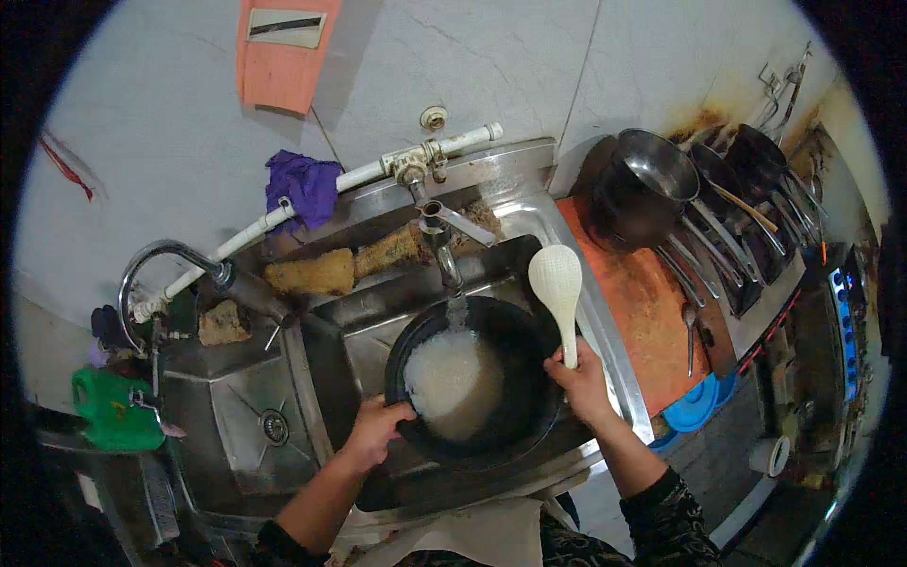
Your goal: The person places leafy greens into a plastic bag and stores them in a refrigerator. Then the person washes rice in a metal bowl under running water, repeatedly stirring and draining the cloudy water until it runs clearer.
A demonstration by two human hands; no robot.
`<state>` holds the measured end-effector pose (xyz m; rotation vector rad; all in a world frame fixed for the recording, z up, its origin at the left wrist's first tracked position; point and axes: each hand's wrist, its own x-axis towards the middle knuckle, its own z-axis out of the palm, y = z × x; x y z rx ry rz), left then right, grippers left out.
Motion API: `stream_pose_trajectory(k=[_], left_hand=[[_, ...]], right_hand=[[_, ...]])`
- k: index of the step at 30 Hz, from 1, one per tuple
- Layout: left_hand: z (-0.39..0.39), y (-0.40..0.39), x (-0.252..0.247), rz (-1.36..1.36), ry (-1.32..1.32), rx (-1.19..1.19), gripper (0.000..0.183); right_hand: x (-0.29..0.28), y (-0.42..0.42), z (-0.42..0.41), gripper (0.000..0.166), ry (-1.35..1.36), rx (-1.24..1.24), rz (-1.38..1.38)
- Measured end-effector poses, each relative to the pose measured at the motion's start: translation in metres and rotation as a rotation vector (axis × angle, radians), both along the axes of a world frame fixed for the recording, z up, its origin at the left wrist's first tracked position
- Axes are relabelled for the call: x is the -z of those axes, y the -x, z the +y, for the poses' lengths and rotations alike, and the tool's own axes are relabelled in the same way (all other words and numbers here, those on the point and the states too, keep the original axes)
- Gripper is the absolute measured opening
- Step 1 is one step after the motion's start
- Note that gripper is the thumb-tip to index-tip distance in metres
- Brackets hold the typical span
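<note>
A round black pot (521, 418) stands in the right basin of a stainless-steel sink. Whitish, cloudy contents (446, 375), which look like rice in water, fill its middle. Water runs into it from a metal tap (448, 266) above its far rim. My left hand (375, 431) grips the pot's left rim, thumb on top. In my right hand (584, 383) is the handle of a white rice paddle (556, 280), its broad head pointing away from me. That hand is at the pot's right rim; whether it also grips the rim cannot be told.
Left of the pot lies a second basin (248, 425) with a curved tap (170, 248). Worn sponges (312, 273) line the back ledge, and a purple cloth (305, 186) hangs on the white pipe (368, 173). Several pans (655, 166) crowd the right side beyond an orange board (652, 312).
</note>
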<state>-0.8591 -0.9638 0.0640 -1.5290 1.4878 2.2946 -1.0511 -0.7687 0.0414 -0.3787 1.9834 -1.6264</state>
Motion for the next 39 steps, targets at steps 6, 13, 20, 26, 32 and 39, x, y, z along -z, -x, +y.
stream_pose_trajectory(k=[6, 13, 20, 26, 32, 39], left_hand=[[-0.022, 0.009, 0.017, 0.040, 0.073, -0.001, 0.014], [-0.011, -0.008, 0.014, -0.075, 0.117, 0.017, 0.016], [-0.015, 0.015, 0.020, -0.027, 0.069, 0.019, 0.016], [-0.014, -0.006, 0.007, -0.034, -0.018, 0.028, 0.017], [-0.004, 0.003, 0.019, 0.022, -0.046, 0.032, 0.016], [-0.011, 0.003, 0.010, 0.105, 0.012, -0.091, 0.009]], right_hand=[[-0.011, 0.007, -0.016, 0.010, 0.048, 0.048, 0.023], [-0.007, 0.005, -0.017, 0.011, -0.007, -0.021, 0.097], [-0.013, 0.015, -0.014, 0.012, 0.073, 0.080, 0.060], [-0.008, 0.008, -0.020, 0.011, 0.068, -0.010, 0.064], [-0.008, 0.012, -0.004, 0.012, 0.001, 0.047, 0.025], [-0.030, 0.022, -0.020, 0.012, -0.146, -0.037, 0.284]])
